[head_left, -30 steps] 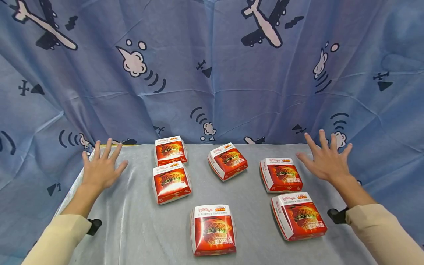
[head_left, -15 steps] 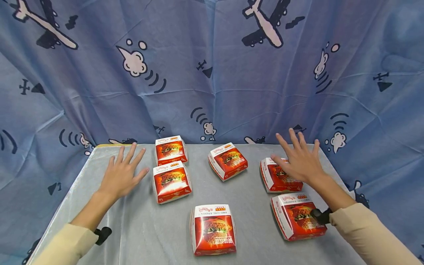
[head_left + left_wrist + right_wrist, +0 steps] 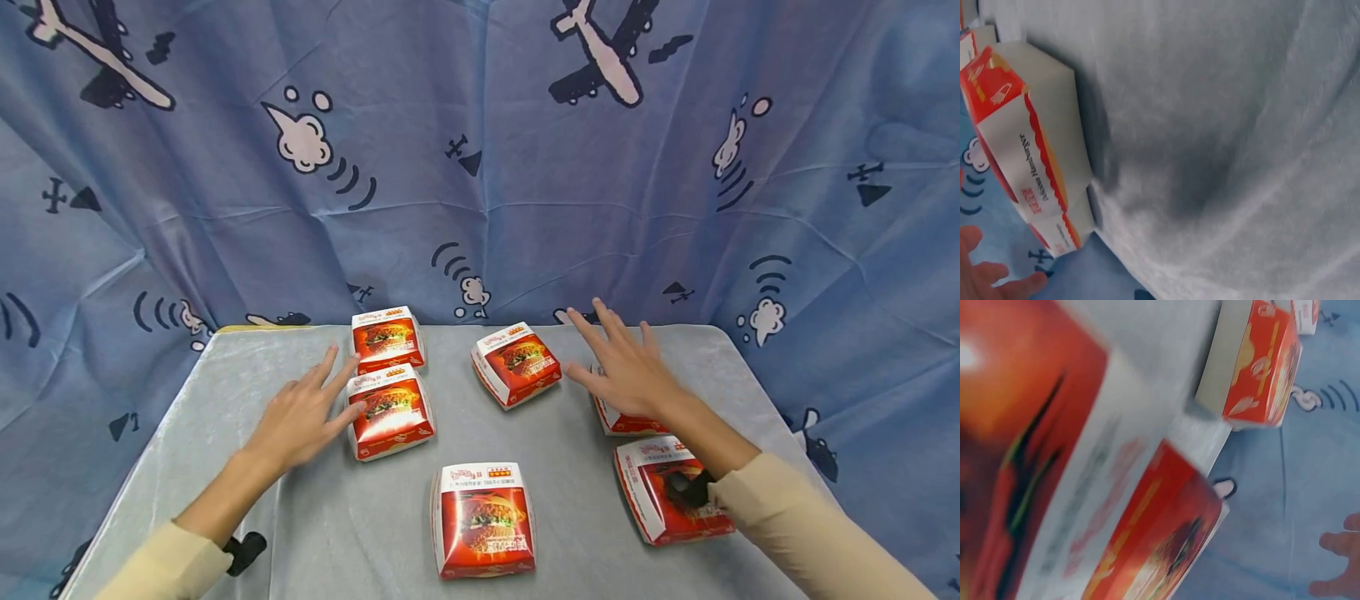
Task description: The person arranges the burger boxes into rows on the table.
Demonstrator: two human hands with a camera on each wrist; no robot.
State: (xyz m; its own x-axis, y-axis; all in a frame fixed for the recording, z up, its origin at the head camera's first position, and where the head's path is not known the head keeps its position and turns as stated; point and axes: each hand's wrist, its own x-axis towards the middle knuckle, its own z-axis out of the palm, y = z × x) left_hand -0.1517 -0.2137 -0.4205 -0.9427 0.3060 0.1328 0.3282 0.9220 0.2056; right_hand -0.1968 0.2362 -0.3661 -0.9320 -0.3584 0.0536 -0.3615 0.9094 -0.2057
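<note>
On the grey cloth [image 3: 345, 533], left side: left hand [image 3: 296, 421], fingers loosely extended, holding nothing; thumb and tips overlap the left edge of the near-left box [image 3: 392, 412] in the head view, contact cannot be told
Near-left box: immediately right of that hand, plainly the left hand's side; top nearly square, so no clear long axis, slight turn only
Far-left box [image 3: 386, 340]: just behind the near-left box, ahead and right of the left hand
Front-middle box [image 3: 486, 525]: toward the person, between the hands, left hand looks nearer
Centre-back box [image 3: 517, 365]: turned askew, one corner pointing toward the person; just left of the right thumb, right hand nearer
Right hand [image 3: 626, 371]: fingers spread, nothing gripped, above the far-right box [image 3: 630, 425], which it partly hides
Near-right box [image 3: 660, 504]: under the right wrist, behind the hand's reach
Deciding relation, judged: near-left box rightward of left hand, centre-back box leftward of right
</note>
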